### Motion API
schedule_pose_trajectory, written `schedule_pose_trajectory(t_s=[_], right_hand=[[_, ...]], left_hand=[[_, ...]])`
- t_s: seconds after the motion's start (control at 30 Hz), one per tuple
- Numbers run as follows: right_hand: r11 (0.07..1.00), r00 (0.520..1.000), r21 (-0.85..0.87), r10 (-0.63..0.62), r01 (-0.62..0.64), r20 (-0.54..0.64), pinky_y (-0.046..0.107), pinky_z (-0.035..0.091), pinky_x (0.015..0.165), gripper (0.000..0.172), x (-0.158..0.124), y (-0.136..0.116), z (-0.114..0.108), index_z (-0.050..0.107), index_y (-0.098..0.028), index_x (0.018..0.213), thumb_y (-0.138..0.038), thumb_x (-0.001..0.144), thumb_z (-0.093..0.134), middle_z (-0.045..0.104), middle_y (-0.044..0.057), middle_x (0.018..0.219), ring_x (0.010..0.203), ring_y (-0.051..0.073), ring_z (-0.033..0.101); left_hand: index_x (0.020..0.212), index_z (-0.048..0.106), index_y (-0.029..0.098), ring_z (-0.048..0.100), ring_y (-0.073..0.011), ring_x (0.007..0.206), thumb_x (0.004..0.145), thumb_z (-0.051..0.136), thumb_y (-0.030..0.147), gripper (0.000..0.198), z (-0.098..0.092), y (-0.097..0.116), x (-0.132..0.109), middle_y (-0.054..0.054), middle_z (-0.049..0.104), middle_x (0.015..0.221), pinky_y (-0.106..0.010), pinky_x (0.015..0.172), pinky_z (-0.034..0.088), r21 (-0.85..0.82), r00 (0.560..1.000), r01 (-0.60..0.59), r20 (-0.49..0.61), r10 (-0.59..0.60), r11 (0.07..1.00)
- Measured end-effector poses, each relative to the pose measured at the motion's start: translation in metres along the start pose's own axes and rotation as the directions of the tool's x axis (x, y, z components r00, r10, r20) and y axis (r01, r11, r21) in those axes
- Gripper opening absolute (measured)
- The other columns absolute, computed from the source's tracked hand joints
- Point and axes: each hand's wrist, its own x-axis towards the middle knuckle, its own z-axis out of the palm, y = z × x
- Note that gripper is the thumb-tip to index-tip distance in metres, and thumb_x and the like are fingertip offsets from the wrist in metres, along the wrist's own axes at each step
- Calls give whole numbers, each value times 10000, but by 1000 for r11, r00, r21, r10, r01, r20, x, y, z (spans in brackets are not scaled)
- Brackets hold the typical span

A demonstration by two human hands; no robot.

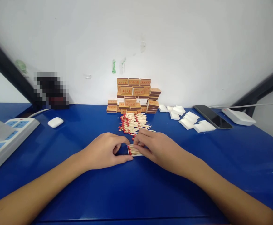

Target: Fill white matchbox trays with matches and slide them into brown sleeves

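Blue table (131, 193); mid-frame, left hand (103, 150) pinches tray (138, 155) by sides: likely light, crushable, best held there. Right hand (158, 148): grip, can't tell.

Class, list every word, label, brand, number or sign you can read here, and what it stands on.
"安全火柴": on stacked matchboxes.
Other matchbox labels: too small or blurred.
Power strip: red mark, too small to read.
White match tray: no writing visible.

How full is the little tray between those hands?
Not empty: matches lie in the tray. Whether it's full, I cannot tell; the right hand covers part.
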Motion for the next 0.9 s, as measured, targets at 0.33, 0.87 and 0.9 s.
schedule_pose_trajectory(t_s=[0.33,0.87,0.9], right_hand=[[1000,1000,-8,-18,18,23,301,407,688,212,-5,7,-8,660,-175,929,-231,1070,512,659,57,978,790,164,613],[1000,998,-8,30,-30,60,301,376,677,125,-4,3,-9,626,-180,879,-195,1001,602,648,46,956,772,161,578],[999,998,-15,33,-32,60,301,370,675,131,-3,3,-8,620,-179,876,-202,1004,601,647,47,962,770,160,574]], left_hand=[[1089,742,220,511,-100,532,901,745,490,329,4,-3,-2,69,544,606,-237,538,338,32,997,-39,-60,41,999],[1112,726,206,510,-100,543,919,732,451,312,4,-5,-4,74,522,615,-241,542,340,113,990,-83,-105,95,990],[1114,725,204,515,-102,546,921,728,451,314,4,-5,-4,72,527,618,-242,542,340,118,990,-83,-102,96,989]])
